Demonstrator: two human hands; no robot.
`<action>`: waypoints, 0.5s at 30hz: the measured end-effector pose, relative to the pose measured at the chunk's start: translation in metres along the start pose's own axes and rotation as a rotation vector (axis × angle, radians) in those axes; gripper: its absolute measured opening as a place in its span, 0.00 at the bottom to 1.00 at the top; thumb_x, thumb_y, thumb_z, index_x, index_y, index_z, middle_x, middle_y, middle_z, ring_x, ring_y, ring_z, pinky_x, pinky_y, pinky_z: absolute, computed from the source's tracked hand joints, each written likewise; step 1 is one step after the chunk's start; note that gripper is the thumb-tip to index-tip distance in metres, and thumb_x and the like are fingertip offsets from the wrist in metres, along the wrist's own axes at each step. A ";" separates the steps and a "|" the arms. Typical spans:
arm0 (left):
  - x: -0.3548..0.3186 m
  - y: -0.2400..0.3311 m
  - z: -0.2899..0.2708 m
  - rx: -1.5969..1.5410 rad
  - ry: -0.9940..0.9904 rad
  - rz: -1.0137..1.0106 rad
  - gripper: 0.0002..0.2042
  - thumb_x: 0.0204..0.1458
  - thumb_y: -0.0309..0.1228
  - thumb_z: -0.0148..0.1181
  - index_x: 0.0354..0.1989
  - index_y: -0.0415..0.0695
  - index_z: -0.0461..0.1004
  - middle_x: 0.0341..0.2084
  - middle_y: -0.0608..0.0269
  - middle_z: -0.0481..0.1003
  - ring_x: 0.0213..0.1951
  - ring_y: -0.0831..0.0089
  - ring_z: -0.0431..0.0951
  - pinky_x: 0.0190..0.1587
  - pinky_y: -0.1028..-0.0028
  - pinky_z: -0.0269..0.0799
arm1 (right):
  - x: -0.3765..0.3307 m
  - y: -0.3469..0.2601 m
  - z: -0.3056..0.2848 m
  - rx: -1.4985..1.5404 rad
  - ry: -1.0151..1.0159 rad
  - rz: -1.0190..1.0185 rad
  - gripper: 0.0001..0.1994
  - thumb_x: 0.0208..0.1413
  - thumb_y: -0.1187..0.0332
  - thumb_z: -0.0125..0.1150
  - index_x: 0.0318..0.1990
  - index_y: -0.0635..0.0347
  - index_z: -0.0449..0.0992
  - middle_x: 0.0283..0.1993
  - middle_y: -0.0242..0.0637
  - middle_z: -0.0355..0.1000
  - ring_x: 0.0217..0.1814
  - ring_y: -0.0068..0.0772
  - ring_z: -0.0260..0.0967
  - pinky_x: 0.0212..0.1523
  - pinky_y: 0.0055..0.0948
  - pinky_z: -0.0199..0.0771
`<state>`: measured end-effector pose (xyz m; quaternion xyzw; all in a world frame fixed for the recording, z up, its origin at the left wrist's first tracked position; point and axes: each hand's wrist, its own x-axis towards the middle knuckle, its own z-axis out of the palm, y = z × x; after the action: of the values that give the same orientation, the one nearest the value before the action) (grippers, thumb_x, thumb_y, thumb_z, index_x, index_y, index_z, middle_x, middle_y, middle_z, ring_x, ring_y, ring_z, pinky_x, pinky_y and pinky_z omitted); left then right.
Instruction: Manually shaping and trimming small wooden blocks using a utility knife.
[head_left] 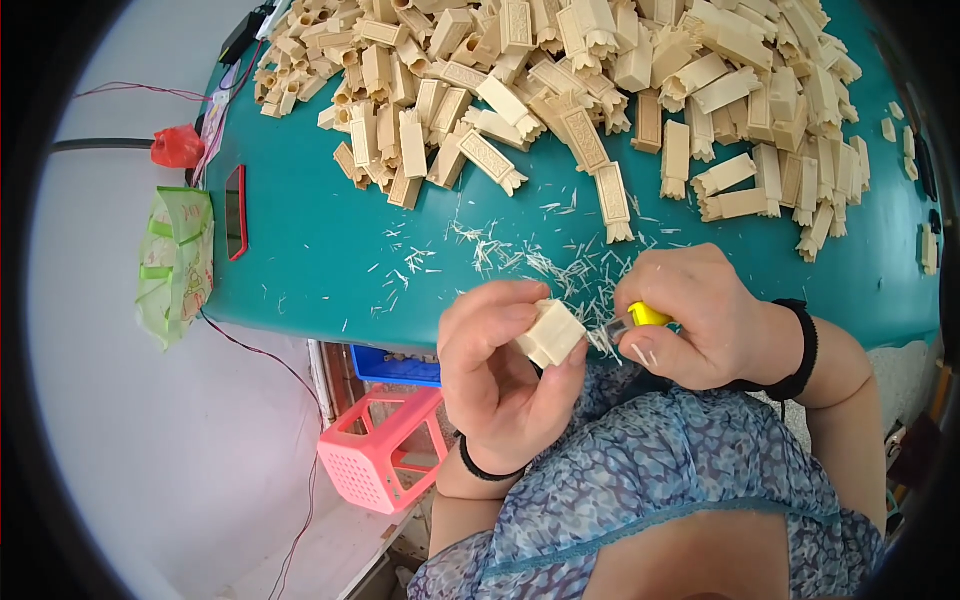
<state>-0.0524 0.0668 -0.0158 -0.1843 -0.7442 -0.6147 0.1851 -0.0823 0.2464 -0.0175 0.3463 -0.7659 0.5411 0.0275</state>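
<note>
Pale squared wooden block [552,336], its long axis unclear, is clamped in the left hand [500,370] by the near edge of the green table [320,245]. Right hand [695,315] grips a yellow-handled cutter [649,315]; blue plastic bin [385,368] holds small pieces [408,357].

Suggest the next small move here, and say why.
Perhaps run the yellow cutter along an edge of the pale block: the left hand holds the block, the right hand has the blade close beside it, and thin shavings lie on the green table.

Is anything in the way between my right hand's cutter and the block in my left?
Nothing visible blocks the small gap between the yellow cutter and the pale block; thin shavings show behind it, apparently on the green table.
</note>
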 end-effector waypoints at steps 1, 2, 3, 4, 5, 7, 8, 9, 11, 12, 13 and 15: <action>0.000 0.000 0.000 0.037 0.011 0.017 0.20 0.38 0.18 0.62 0.40 0.40 0.61 0.39 0.50 0.65 0.37 0.68 0.69 0.37 0.75 0.68 | 0.000 0.000 0.000 -0.006 0.003 0.004 0.12 0.48 0.62 0.58 0.26 0.62 0.68 0.20 0.37 0.63 0.19 0.38 0.63 0.17 0.30 0.61; -0.001 0.000 0.000 0.042 0.004 0.018 0.20 0.38 0.18 0.62 0.40 0.40 0.61 0.39 0.50 0.65 0.37 0.68 0.69 0.37 0.75 0.68 | -0.001 0.000 0.000 -0.014 0.006 0.011 0.12 0.48 0.62 0.58 0.25 0.62 0.67 0.19 0.37 0.63 0.18 0.38 0.63 0.16 0.30 0.61; -0.001 0.000 0.001 0.044 0.024 0.024 0.20 0.38 0.19 0.62 0.40 0.40 0.62 0.38 0.50 0.66 0.37 0.68 0.69 0.36 0.75 0.68 | -0.001 0.000 0.000 -0.012 0.007 0.009 0.12 0.48 0.62 0.58 0.25 0.62 0.67 0.19 0.37 0.63 0.18 0.38 0.63 0.16 0.30 0.61; -0.001 0.000 0.001 0.046 0.040 0.033 0.20 0.38 0.19 0.63 0.40 0.40 0.62 0.38 0.50 0.66 0.36 0.68 0.69 0.35 0.75 0.68 | 0.000 0.000 0.001 -0.015 0.016 -0.003 0.12 0.48 0.63 0.58 0.25 0.61 0.67 0.19 0.37 0.62 0.18 0.38 0.62 0.16 0.30 0.60; -0.001 -0.001 0.001 0.046 0.043 0.030 0.20 0.38 0.19 0.63 0.40 0.40 0.62 0.38 0.50 0.66 0.36 0.68 0.69 0.35 0.75 0.68 | 0.000 0.001 0.001 -0.024 0.021 -0.011 0.12 0.48 0.63 0.59 0.24 0.61 0.67 0.18 0.37 0.62 0.17 0.38 0.62 0.16 0.30 0.59; -0.001 -0.001 0.001 0.085 0.038 0.058 0.21 0.37 0.20 0.63 0.40 0.41 0.62 0.38 0.51 0.66 0.36 0.67 0.69 0.34 0.75 0.67 | 0.000 0.001 0.001 -0.026 0.028 -0.010 0.12 0.48 0.63 0.59 0.24 0.61 0.67 0.18 0.36 0.62 0.17 0.37 0.62 0.16 0.30 0.59; -0.001 -0.002 0.001 0.091 0.032 0.058 0.21 0.37 0.20 0.63 0.40 0.41 0.62 0.38 0.51 0.66 0.36 0.67 0.69 0.34 0.75 0.67 | 0.000 0.001 0.001 -0.036 0.030 -0.005 0.12 0.48 0.63 0.59 0.24 0.61 0.67 0.18 0.36 0.62 0.17 0.37 0.62 0.15 0.30 0.59; -0.001 -0.002 0.001 0.086 0.041 0.058 0.21 0.37 0.20 0.64 0.40 0.41 0.61 0.37 0.51 0.66 0.35 0.67 0.69 0.34 0.75 0.67 | 0.000 0.001 0.001 -0.034 0.031 -0.006 0.12 0.48 0.63 0.59 0.24 0.61 0.67 0.18 0.36 0.62 0.17 0.37 0.62 0.15 0.30 0.59; -0.002 -0.003 0.002 0.081 0.050 0.058 0.21 0.37 0.20 0.64 0.40 0.41 0.61 0.37 0.51 0.66 0.35 0.67 0.69 0.34 0.75 0.67 | -0.001 0.000 0.001 -0.037 0.035 0.011 0.12 0.48 0.62 0.58 0.24 0.61 0.67 0.18 0.36 0.61 0.17 0.37 0.62 0.15 0.30 0.59; -0.003 -0.003 0.002 0.076 0.056 0.053 0.22 0.37 0.20 0.64 0.40 0.42 0.61 0.37 0.51 0.66 0.35 0.67 0.69 0.34 0.75 0.67 | -0.001 0.001 0.001 -0.034 0.039 0.008 0.12 0.48 0.62 0.58 0.24 0.61 0.67 0.18 0.36 0.61 0.17 0.37 0.62 0.15 0.30 0.59; -0.003 -0.003 0.003 0.067 0.062 0.051 0.22 0.37 0.20 0.64 0.40 0.42 0.60 0.37 0.51 0.66 0.35 0.67 0.69 0.34 0.75 0.67 | -0.001 0.001 0.001 -0.037 0.040 0.004 0.12 0.48 0.62 0.58 0.24 0.61 0.67 0.18 0.36 0.61 0.17 0.37 0.62 0.15 0.30 0.59; -0.004 -0.003 0.003 0.070 0.060 0.045 0.22 0.37 0.20 0.64 0.40 0.42 0.60 0.37 0.51 0.66 0.35 0.66 0.69 0.34 0.75 0.67 | -0.001 0.001 0.001 -0.040 0.042 0.000 0.12 0.48 0.62 0.58 0.24 0.61 0.67 0.18 0.36 0.61 0.17 0.37 0.62 0.15 0.30 0.59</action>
<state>-0.0509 0.0689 -0.0206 -0.1758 -0.7552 -0.5891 0.2274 -0.0818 0.2459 -0.0194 0.3344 -0.7756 0.5330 0.0505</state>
